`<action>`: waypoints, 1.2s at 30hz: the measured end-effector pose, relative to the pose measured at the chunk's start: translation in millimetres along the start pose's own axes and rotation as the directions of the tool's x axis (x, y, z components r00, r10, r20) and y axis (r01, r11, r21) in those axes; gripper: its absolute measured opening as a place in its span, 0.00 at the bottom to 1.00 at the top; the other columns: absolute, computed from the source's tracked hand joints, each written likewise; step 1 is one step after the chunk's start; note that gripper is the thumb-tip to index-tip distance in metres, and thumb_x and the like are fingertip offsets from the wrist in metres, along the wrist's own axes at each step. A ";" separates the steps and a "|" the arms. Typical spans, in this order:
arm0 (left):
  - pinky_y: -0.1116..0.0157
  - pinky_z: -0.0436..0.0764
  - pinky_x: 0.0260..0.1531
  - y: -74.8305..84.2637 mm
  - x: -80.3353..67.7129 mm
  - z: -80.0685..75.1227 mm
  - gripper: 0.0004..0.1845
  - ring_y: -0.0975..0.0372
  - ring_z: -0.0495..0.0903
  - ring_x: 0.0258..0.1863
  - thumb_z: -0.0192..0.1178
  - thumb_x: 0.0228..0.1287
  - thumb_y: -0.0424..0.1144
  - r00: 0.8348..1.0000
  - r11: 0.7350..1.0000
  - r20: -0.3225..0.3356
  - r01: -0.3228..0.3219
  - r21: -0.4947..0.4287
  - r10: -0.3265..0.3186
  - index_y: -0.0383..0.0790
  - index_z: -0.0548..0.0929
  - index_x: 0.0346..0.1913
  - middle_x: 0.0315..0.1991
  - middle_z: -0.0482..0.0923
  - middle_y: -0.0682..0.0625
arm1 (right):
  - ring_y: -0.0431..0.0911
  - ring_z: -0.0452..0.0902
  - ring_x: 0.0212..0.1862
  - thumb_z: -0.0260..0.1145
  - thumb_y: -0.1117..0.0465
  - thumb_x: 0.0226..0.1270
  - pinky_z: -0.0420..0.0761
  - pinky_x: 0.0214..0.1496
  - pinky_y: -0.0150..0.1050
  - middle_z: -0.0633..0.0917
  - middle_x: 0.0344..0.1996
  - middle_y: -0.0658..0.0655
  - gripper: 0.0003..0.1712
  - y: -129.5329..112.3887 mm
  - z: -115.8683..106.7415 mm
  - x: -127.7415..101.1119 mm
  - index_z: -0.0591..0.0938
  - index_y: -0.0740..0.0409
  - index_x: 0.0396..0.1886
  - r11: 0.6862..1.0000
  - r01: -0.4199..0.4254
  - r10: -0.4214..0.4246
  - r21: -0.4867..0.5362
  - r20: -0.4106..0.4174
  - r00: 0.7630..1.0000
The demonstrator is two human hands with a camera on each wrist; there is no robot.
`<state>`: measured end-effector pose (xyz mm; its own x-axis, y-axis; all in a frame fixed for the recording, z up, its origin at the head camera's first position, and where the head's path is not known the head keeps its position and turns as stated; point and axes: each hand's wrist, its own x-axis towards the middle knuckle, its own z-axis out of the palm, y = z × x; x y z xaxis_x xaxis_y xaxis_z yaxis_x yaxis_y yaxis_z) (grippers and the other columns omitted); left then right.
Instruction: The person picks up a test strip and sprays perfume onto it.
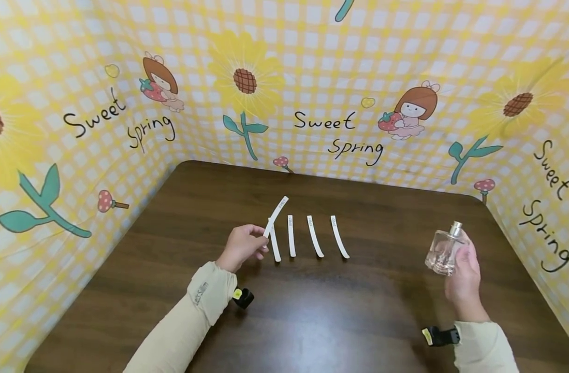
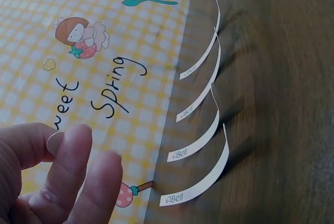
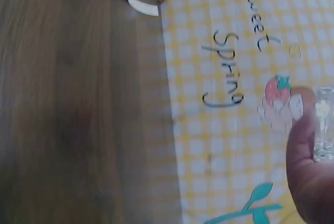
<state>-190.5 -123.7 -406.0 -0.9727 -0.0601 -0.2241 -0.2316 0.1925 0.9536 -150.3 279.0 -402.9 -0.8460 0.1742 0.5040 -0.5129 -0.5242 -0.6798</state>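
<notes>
Four paper strips (image 1: 291, 236) lie in a row on the surface (image 1: 289, 311). By the row's left end, the left hand (image 1: 242, 246) pinches a fifth strip (image 1: 277, 213), not yet down. Well right of the row, the right hand (image 1: 463, 282) grips a perfume bottle (image 1: 441, 253).

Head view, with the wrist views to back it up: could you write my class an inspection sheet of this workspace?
Surface: dark brown wood-grain tabletop, light reflecting near the front.
Job's things: four narrow white paper-like strips in a row, curled up at one end; a fifth white strip, crossing the leftmost in the head view, contact unclear; clear glass bottle with a silver-coloured top.
Clutter: nothing seen.
Grips: left hand pinches the fifth strip; right hand holds the bottle.
Cables: nothing seen.
Surroundings: yellow-and-white checked backdrop on three sides, printed with flowers and "Sweet Spring".
</notes>
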 end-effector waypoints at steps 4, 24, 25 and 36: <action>0.67 0.80 0.17 -2.5 1.1 3.3 0.14 0.60 0.80 0.18 0.57 0.56 0.23 1.000 1.000 0.003 -0.005 0.001 0.005 0.21 0.78 0.46 0.31 0.81 0.32 | 0.40 0.77 0.33 0.47 0.54 0.75 0.79 0.23 0.28 0.78 0.38 0.54 0.18 5.1 14.6 3.9 0.68 0.53 0.60 0.977 -0.020 0.001 -0.214 -0.089 0.996; 0.69 0.80 0.18 9.4 1.8 10.3 0.15 0.64 0.78 0.18 0.56 0.58 0.24 0.996 0.999 0.092 0.016 -0.028 -0.013 0.21 0.76 0.49 0.26 0.81 0.39 | 0.39 0.79 0.29 0.54 0.77 0.58 0.81 0.27 0.30 0.76 0.33 0.52 0.18 33.6 72.9 14.2 0.60 0.57 0.41 0.883 -0.283 0.200 -0.375 -0.245 0.949; 0.69 0.80 0.18 10.4 1.4 11.7 0.15 0.64 0.78 0.18 0.56 0.58 0.24 0.995 0.999 0.100 0.020 -0.034 -0.017 0.22 0.76 0.49 0.26 0.81 0.39 | 0.40 0.80 0.28 0.54 0.77 0.58 0.82 0.27 0.31 0.78 0.33 0.52 0.17 35.4 73.9 13.6 0.61 0.57 0.40 0.896 -0.269 0.201 -0.353 -0.218 0.955; 0.71 0.79 0.16 16.0 -8.7 22.8 0.16 0.64 0.76 0.15 0.54 0.56 0.21 0.986 0.995 0.165 0.004 -0.101 0.013 0.21 0.74 0.49 0.19 0.78 0.45 | 0.40 0.84 0.32 0.47 0.75 0.65 0.83 0.32 0.33 0.84 0.34 0.49 0.12 49.1 87.5 18.4 0.68 0.57 0.43 0.927 -0.240 0.228 -0.289 -0.075 0.971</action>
<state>-186.1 -97.8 -393.4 -0.9647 0.1049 -0.2416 -0.2324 0.0920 0.9683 -178.2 183.5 -380.4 -0.9492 0.1123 0.2941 -0.3143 -0.2867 -0.9050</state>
